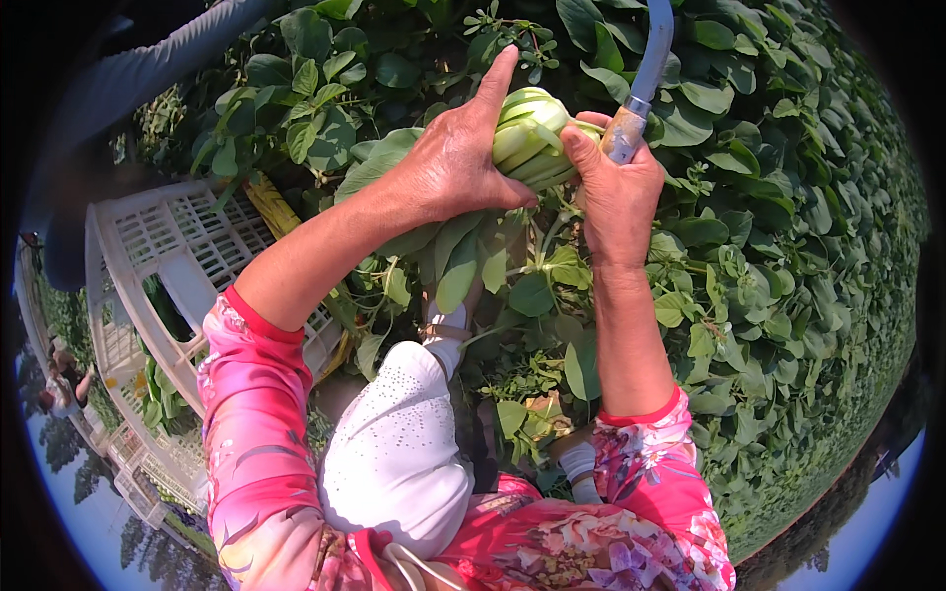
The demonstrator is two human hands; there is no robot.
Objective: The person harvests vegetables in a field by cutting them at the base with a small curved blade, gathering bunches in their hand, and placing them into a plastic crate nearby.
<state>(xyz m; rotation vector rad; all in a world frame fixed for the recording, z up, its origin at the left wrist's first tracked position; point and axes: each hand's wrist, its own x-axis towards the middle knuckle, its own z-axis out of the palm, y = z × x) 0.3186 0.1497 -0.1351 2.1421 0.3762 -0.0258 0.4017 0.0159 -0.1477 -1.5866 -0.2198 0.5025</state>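
Observation:
A bunch of leafy greens [528, 137] with thick pale stalks, bok choy by its look, lies between my hands. My left hand [473, 148] cradles it, thumb and one finger spread along its two sides; the other fingers are hidden. Broad leaves [460, 270] show below my left wrist. In my right hand [621, 196] is the worn handle of a curved-blade knife [650, 63], its blade pointing up and away from the bunch. The right thumb presses at the stalks' cut end.
White slatted plastic crates [185, 229] stand at my left, the nearest holding greens [159, 395]. Dense leafy plants [783, 244] cover the ground at the right. Another person's sleeve [159, 70] reaches in at the upper left. My white-clad knee [399, 451] is below my hands.

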